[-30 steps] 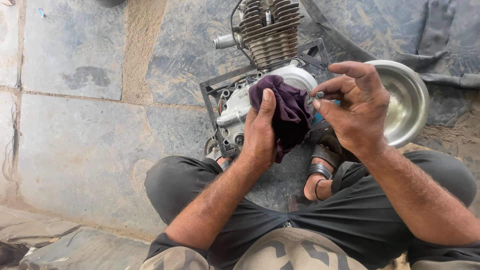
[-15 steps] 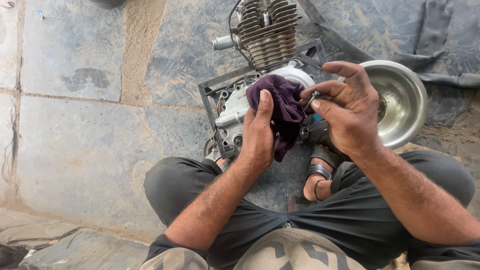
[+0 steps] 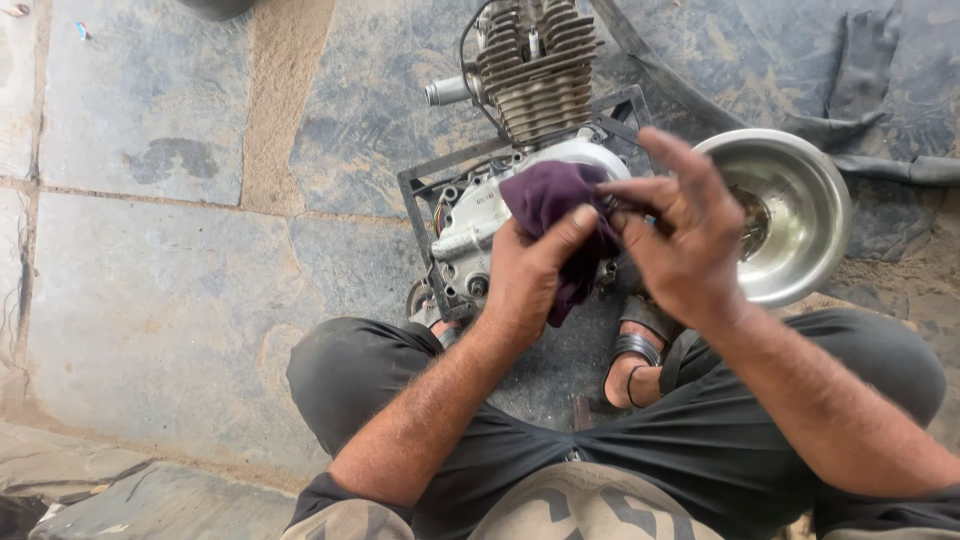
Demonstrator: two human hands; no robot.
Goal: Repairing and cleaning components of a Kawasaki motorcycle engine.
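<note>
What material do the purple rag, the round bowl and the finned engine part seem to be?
Purple rag: soft cloth, matte; it folds and creases. Round bowl: probably steel, shiny and reflective. Finned engine part: probably cast metal, dull grey and dusty.

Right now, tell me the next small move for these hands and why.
Probably keep rubbing the small part inside the purple rag. The left hand cups the rag from below, the right hand pinches something into it, and both sit above the engine, beside the steel bowl.
</note>
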